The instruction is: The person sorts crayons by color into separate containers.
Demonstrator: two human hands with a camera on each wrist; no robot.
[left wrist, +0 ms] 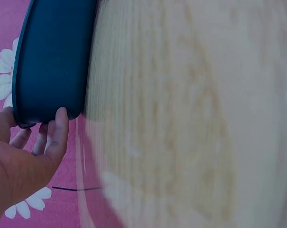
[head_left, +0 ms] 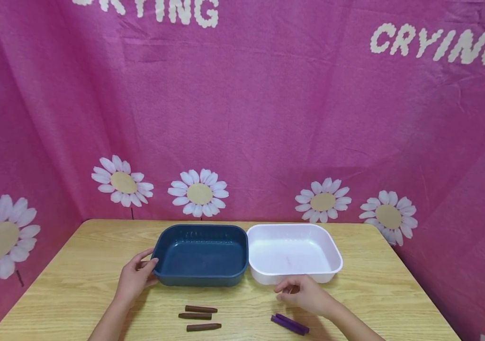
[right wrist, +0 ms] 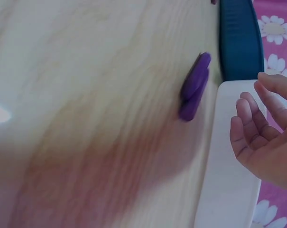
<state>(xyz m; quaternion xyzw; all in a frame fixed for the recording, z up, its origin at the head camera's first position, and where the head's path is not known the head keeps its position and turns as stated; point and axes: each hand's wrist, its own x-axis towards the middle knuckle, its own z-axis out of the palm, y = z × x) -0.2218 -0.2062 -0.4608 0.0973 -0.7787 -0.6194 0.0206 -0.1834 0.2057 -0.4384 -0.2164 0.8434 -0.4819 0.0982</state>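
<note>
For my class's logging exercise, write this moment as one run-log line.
left hand: holds navy tray | right hand: empty, near white tray | three brown crayons: on table | two purple crayons: on table, side by side

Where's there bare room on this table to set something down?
Bare table lies right of the white tray, left of the left hand, and between the brown crayons and purple crayons. Crowded: around the right hand, near the white tray and purple crayons.

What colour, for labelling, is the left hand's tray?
The tray is dark teal-blue, clearest in the head view.
</note>
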